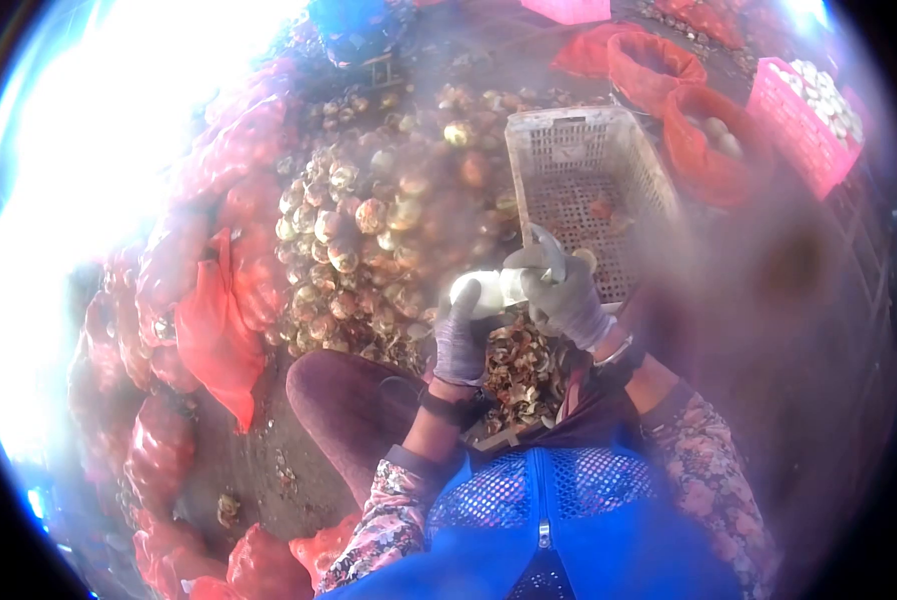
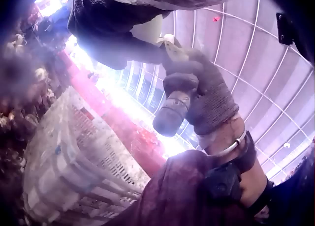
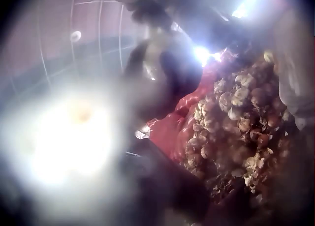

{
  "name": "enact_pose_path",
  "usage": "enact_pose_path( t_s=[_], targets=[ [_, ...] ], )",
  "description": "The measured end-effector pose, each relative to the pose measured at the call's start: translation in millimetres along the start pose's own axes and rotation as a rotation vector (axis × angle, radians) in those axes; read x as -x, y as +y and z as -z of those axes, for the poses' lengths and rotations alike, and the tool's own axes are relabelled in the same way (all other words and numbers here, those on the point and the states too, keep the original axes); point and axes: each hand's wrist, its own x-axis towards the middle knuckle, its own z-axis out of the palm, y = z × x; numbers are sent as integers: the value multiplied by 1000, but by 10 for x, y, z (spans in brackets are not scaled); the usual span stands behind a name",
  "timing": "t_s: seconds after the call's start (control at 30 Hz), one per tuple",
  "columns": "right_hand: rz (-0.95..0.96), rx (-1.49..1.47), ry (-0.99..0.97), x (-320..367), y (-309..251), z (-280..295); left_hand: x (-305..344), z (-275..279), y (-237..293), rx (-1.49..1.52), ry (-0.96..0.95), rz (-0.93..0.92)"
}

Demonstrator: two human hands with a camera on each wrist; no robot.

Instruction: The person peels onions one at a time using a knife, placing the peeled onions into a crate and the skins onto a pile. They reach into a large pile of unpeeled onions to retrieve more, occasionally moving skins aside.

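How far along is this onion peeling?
Some looks done: the pink basket is heaped with pale, apparently peeled onions. In hand, the left hand holds a white onion while the right hand grips a tool. Much seems left: the big pile has its brownish skins on.

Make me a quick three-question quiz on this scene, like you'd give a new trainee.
1. True or false: the left hand is gripping a red sack.
2. Fill in: in the head view, the heap of onions lies to the ____ of the pale crate.
3. What colour is the basket of white bulbs? a) blue b) pink c) green

Key: 1 false; 2 left; 3 b
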Motion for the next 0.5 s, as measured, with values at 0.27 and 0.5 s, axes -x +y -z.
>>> enact_pose_path(
  t_s=[0.27,0.5],
  targets=[
    [123,291,355,-189,-190,630,-230,425,-170,-229,38,-306],
    [274,1182,-430,-4,-9,747,-288,422,-143,376,128,15]
  ],
)
